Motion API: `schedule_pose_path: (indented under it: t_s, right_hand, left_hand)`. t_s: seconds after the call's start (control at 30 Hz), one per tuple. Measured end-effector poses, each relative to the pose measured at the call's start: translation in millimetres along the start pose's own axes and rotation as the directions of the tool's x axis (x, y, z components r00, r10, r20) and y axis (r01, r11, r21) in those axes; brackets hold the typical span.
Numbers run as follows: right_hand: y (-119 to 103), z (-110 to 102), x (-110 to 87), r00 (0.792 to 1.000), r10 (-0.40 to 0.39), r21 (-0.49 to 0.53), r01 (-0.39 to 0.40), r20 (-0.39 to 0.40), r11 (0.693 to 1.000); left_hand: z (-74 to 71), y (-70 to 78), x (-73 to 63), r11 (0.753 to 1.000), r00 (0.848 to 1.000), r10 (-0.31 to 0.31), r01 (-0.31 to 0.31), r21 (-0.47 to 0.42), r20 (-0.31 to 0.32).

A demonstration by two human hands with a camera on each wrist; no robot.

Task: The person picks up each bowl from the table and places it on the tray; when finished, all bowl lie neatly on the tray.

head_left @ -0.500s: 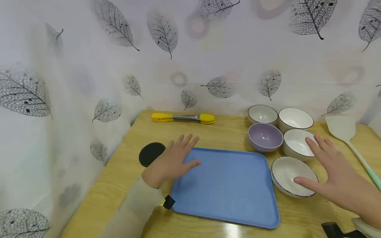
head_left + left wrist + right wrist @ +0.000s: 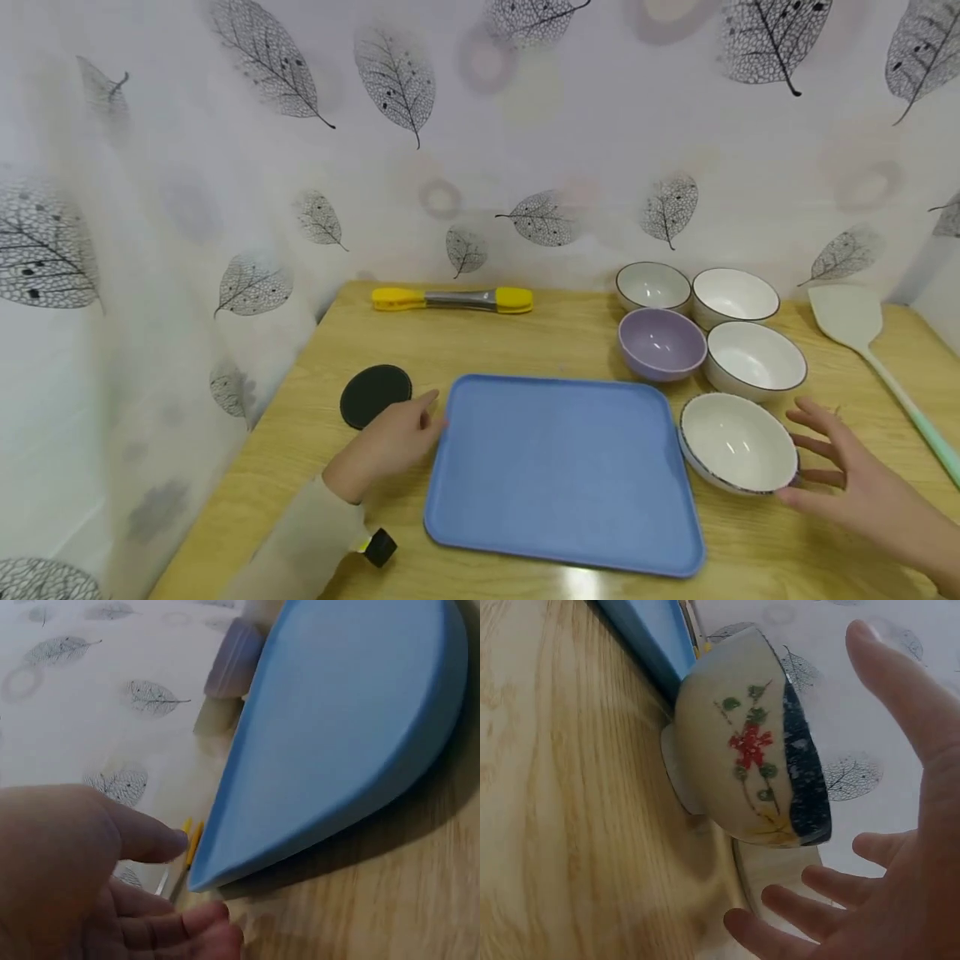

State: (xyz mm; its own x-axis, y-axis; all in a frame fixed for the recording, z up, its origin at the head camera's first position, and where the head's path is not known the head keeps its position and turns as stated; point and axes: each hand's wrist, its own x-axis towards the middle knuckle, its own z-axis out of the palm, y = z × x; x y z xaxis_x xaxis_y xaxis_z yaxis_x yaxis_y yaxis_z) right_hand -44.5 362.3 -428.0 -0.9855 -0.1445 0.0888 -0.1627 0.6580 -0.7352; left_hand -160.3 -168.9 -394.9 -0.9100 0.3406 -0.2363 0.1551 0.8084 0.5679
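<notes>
A blue rectangular tray (image 2: 562, 475) lies in the middle of the table. My left hand (image 2: 393, 442) is just beside its left edge. In the left wrist view, the thumb and bent fingers of that hand (image 2: 142, 885) stand apart, with nothing between them. At the tray's right side stands a white bowl (image 2: 738, 442) with a speckled rim; the right wrist view shows a red flower and green leaves on its outside wall (image 2: 742, 742). My right hand (image 2: 855, 483) is at the right of this bowl, fingers spread; the right wrist view shows the hand (image 2: 885, 892) not gripping it.
Behind the flowered bowl are a purple bowl (image 2: 662, 343) and several pale dark-rimmed bowls (image 2: 757, 358). A spatula (image 2: 847, 317) lies at the far right. Yellow-ended tongs (image 2: 457, 300) lie along the back edge, and a black round mat (image 2: 375, 396) is left of the tray.
Both hands have come down from above the table. The left has moved left, off the tray to its edge; the right has moved to the flowered bowl's right side. The bowls and tray have stayed put.
</notes>
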Motion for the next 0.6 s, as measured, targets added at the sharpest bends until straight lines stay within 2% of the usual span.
schedule_pose_path:
  t_s: [0.1,0.2,0.33,0.47,0.6]
  right_hand:
    - [6.0,9.2,3.9,0.996,-0.094,0.100,0.094,-0.008,0.991]
    - [6.8,15.2,8.7,0.990,-0.142,0.152,0.143,-0.015,0.978]
    - [5.0,21.9,11.3,0.990,-0.138,0.171,0.140,-0.023,0.975]
    - [3.7,28.4,11.2,0.995,-0.094,0.141,0.098,-0.035,0.985]
    - [-0.4,34.0,7.8,0.998,-0.028,0.076,0.032,-0.055,0.997]
  left_hand:
    - [4.3,-8.8,3.2,0.986,0.999,0.005,0.002,-0.170,0.044]
    - [9.9,-14.6,5.7,0.963,0.997,0.010,0.011,-0.270,0.074]
    - [16.2,-18.0,6.4,0.953,0.997,0.016,0.007,-0.303,0.074]
    - [17.5,-20.4,7.8,0.941,0.997,0.026,0.001,-0.338,0.076]
    - [16.7,-22.0,9.9,0.941,0.996,0.041,-0.011,-0.337,0.082]
